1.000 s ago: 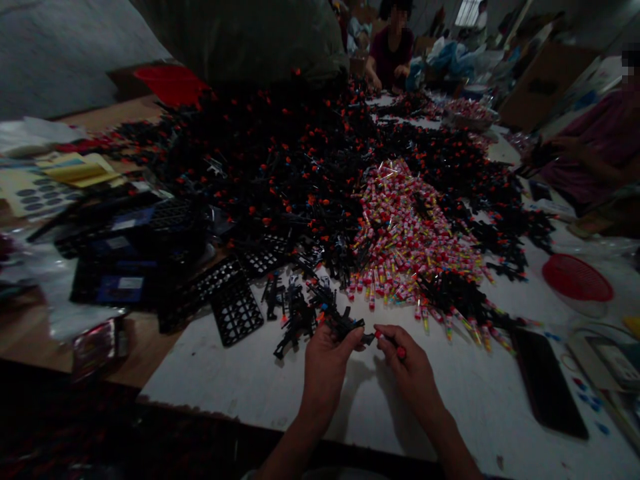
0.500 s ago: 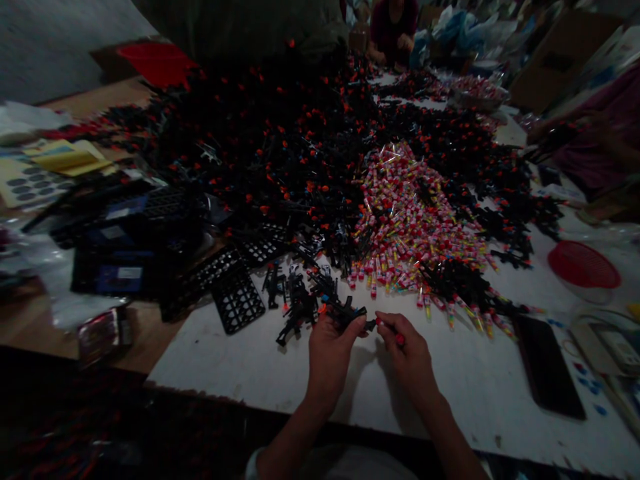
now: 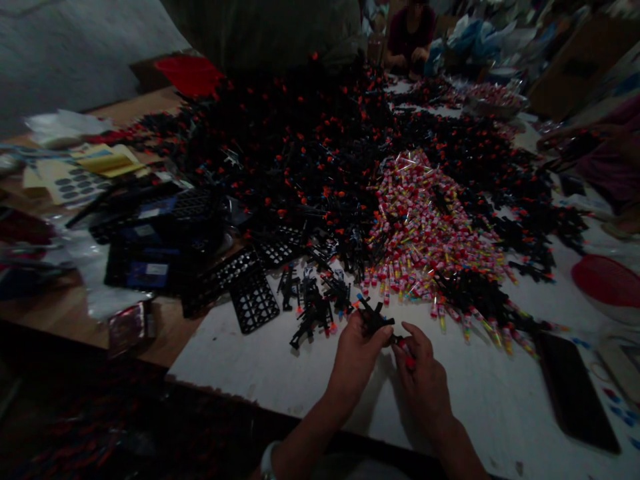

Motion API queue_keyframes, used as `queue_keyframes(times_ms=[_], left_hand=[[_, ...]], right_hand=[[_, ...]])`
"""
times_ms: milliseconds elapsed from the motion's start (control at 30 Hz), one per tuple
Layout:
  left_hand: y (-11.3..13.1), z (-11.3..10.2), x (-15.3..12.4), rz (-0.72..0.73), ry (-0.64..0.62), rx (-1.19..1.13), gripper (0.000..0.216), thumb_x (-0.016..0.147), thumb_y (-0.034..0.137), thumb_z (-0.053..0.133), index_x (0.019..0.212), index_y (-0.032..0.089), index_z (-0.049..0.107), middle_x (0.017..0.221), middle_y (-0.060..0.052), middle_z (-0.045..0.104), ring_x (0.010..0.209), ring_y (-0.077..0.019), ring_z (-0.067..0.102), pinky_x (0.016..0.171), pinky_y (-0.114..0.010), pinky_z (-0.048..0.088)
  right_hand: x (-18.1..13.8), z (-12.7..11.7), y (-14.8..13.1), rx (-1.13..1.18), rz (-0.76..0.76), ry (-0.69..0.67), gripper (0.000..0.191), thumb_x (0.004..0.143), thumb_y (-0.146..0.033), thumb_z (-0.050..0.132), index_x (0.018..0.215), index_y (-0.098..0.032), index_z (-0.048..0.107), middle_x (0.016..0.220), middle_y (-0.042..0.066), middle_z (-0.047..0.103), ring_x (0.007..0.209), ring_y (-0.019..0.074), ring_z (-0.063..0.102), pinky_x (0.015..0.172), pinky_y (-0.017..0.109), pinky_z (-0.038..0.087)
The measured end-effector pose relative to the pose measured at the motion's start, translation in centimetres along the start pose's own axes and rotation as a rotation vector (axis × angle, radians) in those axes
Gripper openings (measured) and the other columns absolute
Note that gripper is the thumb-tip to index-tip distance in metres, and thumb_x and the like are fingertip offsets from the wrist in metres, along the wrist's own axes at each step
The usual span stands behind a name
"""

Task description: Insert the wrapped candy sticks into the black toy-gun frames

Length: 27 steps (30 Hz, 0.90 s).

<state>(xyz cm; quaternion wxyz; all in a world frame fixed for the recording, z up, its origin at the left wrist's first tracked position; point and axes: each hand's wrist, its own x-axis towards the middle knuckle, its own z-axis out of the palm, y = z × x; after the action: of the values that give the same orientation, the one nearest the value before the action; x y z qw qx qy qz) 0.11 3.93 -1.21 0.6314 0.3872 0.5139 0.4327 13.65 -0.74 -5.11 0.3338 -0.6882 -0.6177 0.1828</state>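
Over the white tabletop [image 3: 240,373], my left hand [image 3: 354,357] is closed around a small black toy gun [image 3: 373,317]. Close beside it, my right hand [image 3: 423,370] pinches a small tube with a red cap [image 3: 409,360], mostly covered by the fingers. The tube's end meets the lower end of the toy gun; whether they are joined I cannot tell. Several loose black toy guns [image 3: 315,310] lie left of my hands. Beyond my right hand spreads a heap of candy-filled tubes with pink and red ends [image 3: 425,220].
A huge pile of black toy guns [image 3: 280,153] with orange tips covers the back. Black perforated trays [image 3: 254,300] lie at left. On the right are a phone [image 3: 575,390] and a red basket [image 3: 605,280]. Another person [image 3: 411,37] sits at the far end, and another is at right.
The view has swung left, so things sit farther right. My right hand has brought the red-capped tube up against the toy gun in my left hand.
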Motion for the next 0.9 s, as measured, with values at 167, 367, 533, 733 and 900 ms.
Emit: queue_keyframes(times_ms=[167, 367, 533, 733, 900], left_hand=[[1.5, -4.9, 2.6, 0.426, 0.228, 0.765, 0.033, 0.086, 0.025, 0.048, 0.117, 0.02, 0.056, 0.129, -0.011, 0.054, 0.12, -0.0249, 0.048, 0.103, -0.045, 0.038], [1.0, -7.5, 5.5, 0.513, 0.103, 1.351, 0.045, 0.08, 0.004, 0.043, 0.119, 0.022, 0.06, 0.129, -0.01, 0.057, 0.121, -0.0299, 0.047, 0.098, -0.052, 0.039], [0.2, -7.9, 4.9, 0.621, 0.157, 1.244, 0.032, 0.082, 0.016, 0.053, 0.112, 0.021, 0.063, 0.116, -0.01, 0.064, 0.11, -0.0267, 0.053, 0.094, -0.047, 0.042], [0.2, -7.6, 2.1, 0.558, 0.324, 0.946, 0.023, 0.088, 0.029, 0.047, 0.101, 0.02, 0.064, 0.101, -0.007, 0.066, 0.098, -0.0205, 0.057, 0.092, -0.037, 0.042], [0.1, -6.6, 0.5, 0.303, 0.283, 0.731, 0.025, 0.087, 0.039, 0.047, 0.088, 0.022, 0.065, 0.085, -0.005, 0.067, 0.082, -0.0187, 0.062, 0.077, -0.03, 0.046]], right_hand=[[4.5, -4.7, 2.5, -0.41, -0.081, 0.404, 0.04, 0.09, -0.03, 0.045, 0.128, -0.016, 0.048, 0.116, 0.017, 0.058, 0.108, 0.0305, 0.052, 0.089, 0.049, 0.043], [8.2, 0.2, 0.8, -0.54, -0.43, 0.074, 0.038, 0.082, -0.007, 0.049, 0.113, -0.025, 0.061, 0.116, 0.01, 0.056, 0.108, 0.0262, 0.046, 0.091, 0.041, 0.039], [8.6, 2.9, 0.5, -0.331, -0.442, 0.039, 0.017, 0.087, -0.017, 0.052, 0.099, -0.022, 0.062, 0.113, 0.01, 0.058, 0.107, 0.0243, 0.048, 0.092, 0.041, 0.039], [5.9, 3.4, -2.4, 0.006, -0.128, -0.123, 0.026, 0.095, -0.031, 0.036, 0.111, -0.017, 0.05, 0.1, 0.01, 0.064, 0.086, 0.0178, 0.061, 0.074, 0.029, 0.047], [5.9, 5.0, -5.1, -0.121, 0.013, -0.261, 0.018, 0.087, -0.037, 0.052, 0.082, -0.02, 0.057, 0.069, 0.003, 0.065, 0.061, 0.0176, 0.06, 0.055, 0.025, 0.038]])
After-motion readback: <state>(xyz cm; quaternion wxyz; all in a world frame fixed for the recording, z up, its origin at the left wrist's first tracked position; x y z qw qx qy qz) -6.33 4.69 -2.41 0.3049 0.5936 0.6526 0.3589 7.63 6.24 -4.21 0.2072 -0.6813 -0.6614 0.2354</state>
